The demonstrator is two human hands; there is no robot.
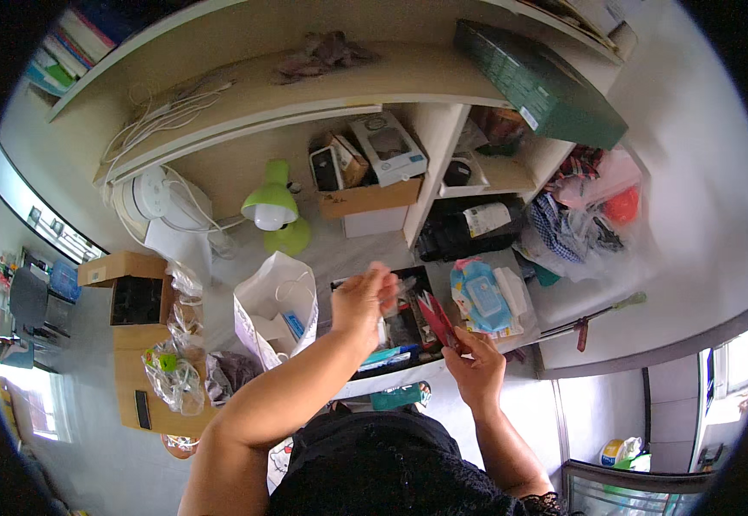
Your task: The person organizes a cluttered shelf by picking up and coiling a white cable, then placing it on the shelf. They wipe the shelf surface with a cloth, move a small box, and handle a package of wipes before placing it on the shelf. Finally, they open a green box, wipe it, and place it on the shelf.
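My right hand [477, 365] grips a flat red packet-like thing [437, 322], tilted, its exact kind unclear. My left hand [362, 301] is raised just left of it, fingers drawn together. Something clear and shiny [406, 284] shows at its fingertips, too faint to name. Below both hands sits a black box [423, 277] of mixed small items, partly hidden by my hands. Left of the box stands a white paper bag [254, 301] with a blue-and-white carton [293, 323] inside. A blue wet-wipes pack [481, 297] lies right of the red thing.
A green desk lamp [272, 206] and a white fan [144, 196] stand at the back left. Behind are shelves [438, 163] with a carton of boxes [361, 202]. A dark green box [546, 90] juts from the upper shelf. Plastic bags [174, 374] and a phone [143, 409] lie left.
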